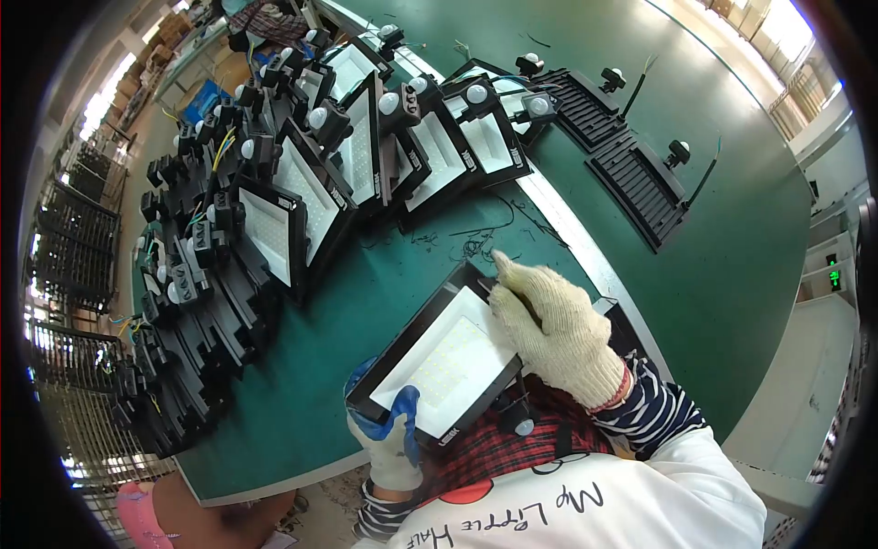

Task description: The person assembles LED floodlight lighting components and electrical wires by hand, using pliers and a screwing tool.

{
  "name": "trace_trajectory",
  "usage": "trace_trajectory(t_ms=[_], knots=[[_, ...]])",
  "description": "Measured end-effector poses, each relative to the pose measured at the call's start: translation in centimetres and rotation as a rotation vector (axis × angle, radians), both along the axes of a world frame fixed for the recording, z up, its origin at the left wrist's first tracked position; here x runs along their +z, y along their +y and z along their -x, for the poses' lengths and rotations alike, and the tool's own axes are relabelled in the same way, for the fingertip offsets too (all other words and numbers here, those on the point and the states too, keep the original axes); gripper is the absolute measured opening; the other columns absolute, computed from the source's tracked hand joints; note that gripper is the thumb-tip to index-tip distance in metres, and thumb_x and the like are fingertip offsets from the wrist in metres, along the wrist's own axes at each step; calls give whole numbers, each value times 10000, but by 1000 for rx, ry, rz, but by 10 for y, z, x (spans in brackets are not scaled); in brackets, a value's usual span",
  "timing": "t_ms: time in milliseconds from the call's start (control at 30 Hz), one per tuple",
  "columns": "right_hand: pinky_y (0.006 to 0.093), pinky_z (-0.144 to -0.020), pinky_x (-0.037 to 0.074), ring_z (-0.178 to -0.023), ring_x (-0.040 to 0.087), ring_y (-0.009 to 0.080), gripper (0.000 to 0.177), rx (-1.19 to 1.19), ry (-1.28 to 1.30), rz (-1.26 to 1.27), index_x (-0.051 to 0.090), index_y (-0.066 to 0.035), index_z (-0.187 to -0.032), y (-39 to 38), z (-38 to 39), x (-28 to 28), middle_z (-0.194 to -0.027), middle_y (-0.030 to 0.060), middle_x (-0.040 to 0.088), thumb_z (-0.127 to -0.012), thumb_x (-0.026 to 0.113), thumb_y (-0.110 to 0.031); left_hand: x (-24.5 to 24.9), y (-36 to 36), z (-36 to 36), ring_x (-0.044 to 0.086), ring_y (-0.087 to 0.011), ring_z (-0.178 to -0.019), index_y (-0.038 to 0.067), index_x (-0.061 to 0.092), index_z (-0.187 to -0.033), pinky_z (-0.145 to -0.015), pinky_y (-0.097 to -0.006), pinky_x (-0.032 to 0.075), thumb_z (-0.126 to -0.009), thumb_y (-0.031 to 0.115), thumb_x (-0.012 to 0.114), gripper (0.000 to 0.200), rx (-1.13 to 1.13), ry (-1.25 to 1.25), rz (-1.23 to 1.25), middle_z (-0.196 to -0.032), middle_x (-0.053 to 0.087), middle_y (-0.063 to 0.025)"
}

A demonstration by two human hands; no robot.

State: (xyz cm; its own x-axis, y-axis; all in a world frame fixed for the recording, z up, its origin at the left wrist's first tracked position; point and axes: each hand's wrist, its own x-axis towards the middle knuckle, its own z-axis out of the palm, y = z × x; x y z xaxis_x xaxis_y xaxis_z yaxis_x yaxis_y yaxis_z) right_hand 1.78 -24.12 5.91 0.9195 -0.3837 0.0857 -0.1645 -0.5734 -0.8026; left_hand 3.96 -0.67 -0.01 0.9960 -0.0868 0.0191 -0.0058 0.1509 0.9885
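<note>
A black-framed floodlight (pixel 439 361) with a white reflector and a grid of LEDs lies tilted in front of my body, its face up. My left hand (pixel 393 430), in a white glove with blue coating, grips its lower left edge, the thumb over the glass. At the upper right edge is my right hand (pixel 553 334) in a cream knitted glove, its fingers bent together against the frame; whether they pinch anything small is hidden. A round sensor (pixel 523 426) hangs below the floodlight's lower right side.
Many similar floodlights (pixel 311 197) stand packed on the green table (pixel 320 366) at the left and back. Two black finned housings (pixel 640 188) lie across a white strip (pixel 585 252). Black scraps (pixel 476 245) litter the middle. Another person (pixel 265 23) is at the far end.
</note>
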Motion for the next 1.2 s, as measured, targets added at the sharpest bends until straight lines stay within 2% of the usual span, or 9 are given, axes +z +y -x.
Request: trace_trajectory(t_ms=[300,400,433,533,767,867,967,1067,1200], knots=[[316,-649,568,-819,709,223,359,466,-149,332,682,-158,-1253,-68,-52,10,-977,58,715,-950,633,-344,-6,13,-19,645,-201,-1028,-21,494,-1317,-886,-320,572,-830,172,828,621,-172,70,36,-1186,618,-123],[328,-579,532,-684,688,220,346,590,-45,513,702,-88,-1216,-70,-68,33,-835,72,704,-910,720,-249,-2,13,-17,629,-213,-1082,-5,479,-1335,-940,-339,556,-832,203,828,646,-180,97,5,-1232,592,-122],[349,-632,576,-807,704,248,375,600,78,541,694,-187,-1239,-70,-73,35,-943,42,704,-962,605,-424,-1,12,-16,621,-216,-1100,0,476,-1340,-954,-343,551,-833,212,828,653,-167,116,12,-1246,584,-122],[363,-645,585,-824,708,262,376,720,139,637,689,-183,-1245,-72,-88,48,-960,52,705,-973,587,-423,0,10,-14,594,-214,-1151,10,471,-1354,-977,-346,537,-833,231,827,669,-107,175,70,-1280,561,-118],[381,-790,590,-970,693,269,373,801,172,538,709,-181,-1214,-74,-100,45,-1043,57,705,-979,567,-433,1,7,-14,604,-200,-1114,8,492,-1339,-955,-332,532,-829,203,825,639,-71,158,70,-1254,579,-110],[345,-590,559,-713,689,238,326,803,-91,546,723,-162,-1182,-78,-101,31,-836,46,685,-945,658,-377,5,3,-18,620,-190,-1068,-6,528,-1292,-928,-319,529,-828,184,822,581,-57,141,-2,-1185,617,-101],[387,-789,587,-980,691,267,368,865,186,515,713,-171,-1200,-68,-102,47,-1060,62,703,-979,552,-418,1,3,-25,629,-179,-1032,-18,550,-1256,-910,-311,526,-830,152,814,529,-81,109,-83,-1130,643,-94],[379,-785,582,-981,691,279,371,972,211,688,712,-169,-1197,-38,-107,59,-1058,69,700,-973,556,-420,5,0,-26,629,-173,-1017,-18,556,-1242,-904,-307,526,-833,119,802,496,-92,101,-40,-1120,646,-93],[384,-811,576,-961,698,303,380,834,-2,238,708,-74,-1173,-49,-102,47,-1010,126,723,-951,615,-369,-1,4,-29,629,-167,-1016,-9,552,-1251,-904,-307,528,-834,94,793,493,-113,57,-80,-1125,645,-93]])
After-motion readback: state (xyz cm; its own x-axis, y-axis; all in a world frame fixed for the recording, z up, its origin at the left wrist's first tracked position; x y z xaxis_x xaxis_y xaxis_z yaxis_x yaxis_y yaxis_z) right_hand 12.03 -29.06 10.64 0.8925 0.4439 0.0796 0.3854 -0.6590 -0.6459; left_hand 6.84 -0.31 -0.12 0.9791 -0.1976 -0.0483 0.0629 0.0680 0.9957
